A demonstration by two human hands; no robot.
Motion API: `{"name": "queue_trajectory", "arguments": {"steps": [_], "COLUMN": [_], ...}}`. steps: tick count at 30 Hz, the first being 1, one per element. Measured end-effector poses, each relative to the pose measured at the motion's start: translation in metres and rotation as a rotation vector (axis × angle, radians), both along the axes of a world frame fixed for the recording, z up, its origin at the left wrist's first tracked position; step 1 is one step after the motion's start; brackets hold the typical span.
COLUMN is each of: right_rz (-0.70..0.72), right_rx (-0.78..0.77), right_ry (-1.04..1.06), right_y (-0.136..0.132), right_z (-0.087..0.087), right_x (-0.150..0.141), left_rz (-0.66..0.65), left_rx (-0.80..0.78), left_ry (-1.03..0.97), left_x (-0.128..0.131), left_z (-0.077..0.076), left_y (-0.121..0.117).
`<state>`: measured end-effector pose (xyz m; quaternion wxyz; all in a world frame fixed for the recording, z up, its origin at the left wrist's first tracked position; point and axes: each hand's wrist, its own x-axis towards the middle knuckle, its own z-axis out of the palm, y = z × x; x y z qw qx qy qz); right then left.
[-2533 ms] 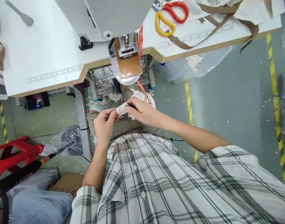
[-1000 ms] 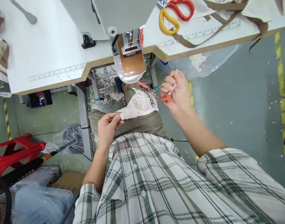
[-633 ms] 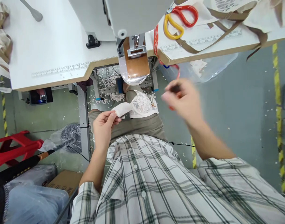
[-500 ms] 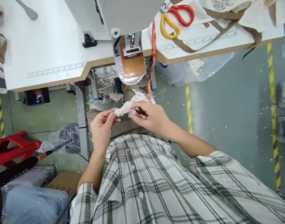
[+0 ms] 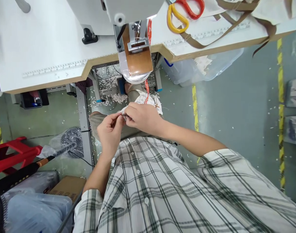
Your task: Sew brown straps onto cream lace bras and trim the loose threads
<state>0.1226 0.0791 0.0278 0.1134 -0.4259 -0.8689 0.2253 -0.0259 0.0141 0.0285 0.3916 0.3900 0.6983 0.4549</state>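
Observation:
Above my lap, my left hand (image 5: 111, 132) is closed, its thumb and fingertips pinching the end of a white piece of fabric (image 5: 124, 110). My right hand (image 5: 144, 119) meets it from the right, its fingers closed round a small dark tool that looks like thread snips (image 5: 124, 115). The tool's thin tips point left, close to my left fingertips. Most of the tool is hidden in my right hand. More white cloth with print (image 5: 154, 102) lies behind the right hand, over my knee. A red ribbon (image 5: 147, 89) hangs down to this cloth.
Ahead stands a sewing machine (image 5: 135, 9) on a white table (image 5: 53, 38). Scissors with red and yellow handles (image 5: 178, 22) and brown straps (image 5: 198, 45) lie on the right side. A clear plastic bin (image 5: 184, 71) is below. At left are a red stand (image 5: 19, 150) and a carton (image 5: 68, 187).
My right hand has moved left, bringing the dark tool's tips up to my left fingertips. The white fabric that stretched between the hands is now mostly covered. The view has shifted slightly.

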Motion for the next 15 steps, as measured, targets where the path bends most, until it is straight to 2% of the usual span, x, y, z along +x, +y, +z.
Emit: {"name": "queue_trajectory", "arguments": {"steps": [2, 4, 7, 10, 12, 15], "right_rz": [0.009, -0.026, -0.103, -0.142, -0.149, -0.099], "right_rx": [-0.072, -0.187, -0.483, -0.732, -0.724, -0.631], "right_ry": [0.04, 0.169, 0.411, 0.55, 0.576, 0.518], "right_y": [0.006, 0.012, 0.016, 0.006, -0.004, -0.015], "right_z": [-0.001, -0.002, -0.003, -0.004, -0.003, 0.005], "right_x": [0.003, 0.011, 0.025, 0.03, 0.027, 0.019], "left_rz": [0.044, 0.106, 0.149, 0.152, 0.139, 0.118], "left_rx": [-0.038, -0.105, -0.207, -0.261, -0.263, -0.216], "left_ry": [-0.055, -0.189, -0.398, -0.493, -0.51, -0.482], "left_x": [-0.005, -0.011, -0.017, -0.018, -0.016, -0.012], "left_z": [-0.006, -0.01, -0.011, -0.004, 0.002, 0.01], "left_y": [0.005, 0.01, 0.014, 0.013, 0.011, 0.008]}}
